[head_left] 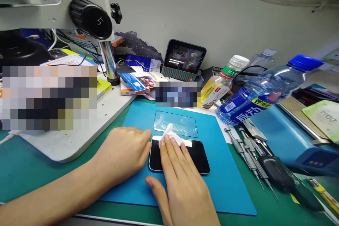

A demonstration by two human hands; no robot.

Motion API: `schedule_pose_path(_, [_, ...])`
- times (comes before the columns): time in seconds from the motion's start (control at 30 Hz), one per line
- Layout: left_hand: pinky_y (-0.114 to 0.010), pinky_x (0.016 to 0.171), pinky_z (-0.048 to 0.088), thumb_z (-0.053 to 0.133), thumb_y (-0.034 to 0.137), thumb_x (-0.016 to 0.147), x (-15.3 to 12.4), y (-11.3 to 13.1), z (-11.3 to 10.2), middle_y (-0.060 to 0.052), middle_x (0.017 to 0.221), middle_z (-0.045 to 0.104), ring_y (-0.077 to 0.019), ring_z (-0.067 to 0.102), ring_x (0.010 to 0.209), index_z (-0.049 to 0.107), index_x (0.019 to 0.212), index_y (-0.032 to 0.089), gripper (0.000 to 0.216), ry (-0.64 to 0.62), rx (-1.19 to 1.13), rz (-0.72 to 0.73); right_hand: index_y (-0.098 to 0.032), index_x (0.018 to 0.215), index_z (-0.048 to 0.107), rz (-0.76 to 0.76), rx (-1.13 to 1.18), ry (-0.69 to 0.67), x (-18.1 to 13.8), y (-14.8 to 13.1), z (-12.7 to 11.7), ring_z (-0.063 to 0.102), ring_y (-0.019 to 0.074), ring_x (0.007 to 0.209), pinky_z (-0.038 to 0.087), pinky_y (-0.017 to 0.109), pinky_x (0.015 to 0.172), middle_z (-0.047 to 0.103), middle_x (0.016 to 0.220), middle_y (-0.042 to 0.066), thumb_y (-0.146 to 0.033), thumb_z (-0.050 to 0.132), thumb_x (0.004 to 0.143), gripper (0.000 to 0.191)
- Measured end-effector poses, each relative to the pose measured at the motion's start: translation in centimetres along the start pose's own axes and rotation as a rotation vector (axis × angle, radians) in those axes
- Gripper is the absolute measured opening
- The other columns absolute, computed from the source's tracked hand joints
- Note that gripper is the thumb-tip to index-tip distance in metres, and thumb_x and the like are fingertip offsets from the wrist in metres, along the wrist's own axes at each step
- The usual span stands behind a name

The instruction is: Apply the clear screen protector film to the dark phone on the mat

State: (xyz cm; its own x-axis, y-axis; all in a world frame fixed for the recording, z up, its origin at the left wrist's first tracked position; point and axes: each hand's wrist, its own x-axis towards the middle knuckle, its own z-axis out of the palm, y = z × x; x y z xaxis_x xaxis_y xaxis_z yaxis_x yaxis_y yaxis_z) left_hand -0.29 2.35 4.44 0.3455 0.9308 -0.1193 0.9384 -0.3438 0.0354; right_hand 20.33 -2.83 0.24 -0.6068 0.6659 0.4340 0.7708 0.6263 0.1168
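A black-faced smartphone with a light frame (197,157) lies flat on a blue mat (230,183). My right hand (182,176) presses a folded white wipe (171,132) onto its screen with the fingers together and stretched; the thumb stands apart over the mat. Curled into a fist, my left hand (127,148) rests against the phone's left edge. Its palm side is hidden, so I cannot see whether anything is inside. Just beyond the phone lies a clear glass panel with a dark border (182,123).
A microscope stand (108,60) rises at the left on its white base (87,134). On the right are several precision screwdrivers (246,152), a black-handled tool (275,173) and a blue box (299,141). Bottles (265,95) and a small screen device (182,60) stand behind.
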Motion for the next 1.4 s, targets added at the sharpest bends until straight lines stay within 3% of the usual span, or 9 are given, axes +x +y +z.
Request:
schedule_pose_path(0.17, [-0.038, 0.067, 0.051, 0.047, 0.014, 0.104, 0.0, 0.0, 0.0, -0.007, 0.083, 0.079, -0.0326, 0.083, 0.084, 0.065, 0.089, 0.023, 0.026, 0.007, 0.012, 0.004, -0.001, 0.164, 0.057, -0.041, -0.003, 0.019, -1.4, -0.4, 0.6, 0.060, 0.0354, 0.156, 0.056, 0.045, 0.127, 0.055, 0.172, 0.018, -0.053, 0.053, 0.116, 0.070])
schedule_pose_path(0.33, [-0.038, 0.068, 0.050, 0.048, 0.016, 0.104, -0.2, 0.0, 0.2, -0.006, 0.079, 0.078, -0.0315, 0.082, 0.080, 0.064, 0.086, 0.024, 0.025, 0.033, -0.002, 0.008, -0.007, 0.164, 0.061, -0.045, -0.010, 0.047, -4.6, -1.0, 1.0, 0.059, 0.0315, 0.157, 0.048, 0.044, 0.133, 0.063, 0.166, 0.014, -0.049, 0.032, 0.122, 0.065])
schedule_pose_path(0.47, [-0.036, 0.066, 0.048, 0.047, 0.016, 0.102, -0.4, -0.2, 0.7, -0.006, 0.077, 0.076, -0.0305, 0.081, 0.078, 0.062, 0.084, 0.024, 0.025, 0.070, 0.001, 0.004, -0.003, 0.158, 0.065, -0.145, 0.022, 0.049, -1.8, -0.5, 0.3, 0.063, 0.0350, 0.154, 0.054, 0.044, 0.129, 0.062, 0.165, 0.018, -0.059, 0.048, 0.118, 0.071])
schedule_pose_path(0.63, [-0.036, 0.058, 0.038, 0.043, 0.015, 0.102, -0.5, -0.6, 1.3, -0.006, 0.077, 0.077, -0.0304, 0.079, 0.072, 0.061, 0.085, 0.025, 0.027, 0.126, 0.017, -0.038, -0.003, 0.156, 0.066, -0.017, 0.081, 0.034, 2.2, -1.0, 0.6, 0.065, 0.0344, 0.152, 0.058, 0.044, 0.125, 0.060, 0.167, 0.017, -0.057, 0.047, 0.118, 0.069])
schedule_pose_path(0.8, [-0.037, 0.058, 0.036, 0.042, 0.016, 0.102, -0.4, -0.6, 1.3, -0.006, 0.075, 0.077, -0.0314, 0.079, 0.071, 0.059, 0.082, 0.026, 0.028, 0.131, 0.001, -0.041, -0.003, 0.143, 0.076, 0.095, 0.075, 0.359, -1.3, -3.6, 3.2, 0.068, 0.0299, 0.149, 0.044, 0.043, 0.135, 0.072, 0.155, 0.016, -0.047, 0.033, 0.122, 0.065])
schedule_pose_path(0.87, [-0.037, 0.058, 0.036, 0.042, 0.016, 0.101, -0.3, -0.5, 1.2, -0.006, 0.076, 0.077, -0.0320, 0.079, 0.072, 0.058, 0.082, 0.026, 0.027, 0.120, -0.008, -0.047, -0.010, 0.150, 0.073, 0.044, 0.045, 0.289, -2.9, -3.9, 3.5, 0.063, 0.0272, 0.154, 0.038, 0.042, 0.139, 0.071, 0.157, 0.012, -0.034, 0.045, 0.120, 0.047])
schedule_pose_path(0.97, [-0.037, 0.058, 0.034, 0.041, 0.017, 0.102, -0.3, -0.5, 1.0, -0.006, 0.078, 0.079, -0.0326, 0.080, 0.074, 0.059, 0.083, 0.026, 0.027, 0.101, -0.009, -0.062, -0.008, 0.156, 0.068, -0.011, 0.060, 0.187, -2.7, -3.4, 2.6, 0.058, 0.0286, 0.158, 0.035, 0.043, 0.140, 0.067, 0.163, 0.012, -0.039, 0.045, 0.121, 0.052])
schedule_pose_path(1.17, [-0.037, 0.056, 0.029, 0.038, 0.018, 0.104, -0.2, -0.5, 0.6, -0.010, 0.078, 0.079, -0.0364, 0.082, 0.075, 0.063, 0.087, 0.025, 0.031, 0.082, 0.036, -0.087, -0.004, 0.151, 0.072, 0.038, 0.166, 0.132, 2.2, -2.5, 1.0, 0.068, 0.0309, 0.149, 0.055, 0.040, 0.127, 0.066, 0.163, 0.015, -0.055, 0.046, 0.119, 0.066])
schedule_pose_path(1.4, [-0.037, 0.057, 0.032, 0.039, 0.017, 0.103, -0.3, -0.7, 0.2, -0.012, 0.078, 0.080, -0.0366, 0.082, 0.076, 0.064, 0.085, 0.024, 0.032, 0.092, 0.053, -0.098, -0.005, 0.148, 0.074, -0.088, 0.103, 0.141, 0.1, -1.4, 0.3, 0.070, 0.0286, 0.146, 0.052, 0.040, 0.129, 0.070, 0.157, 0.014, -0.018, 0.057, 0.114, 0.040])
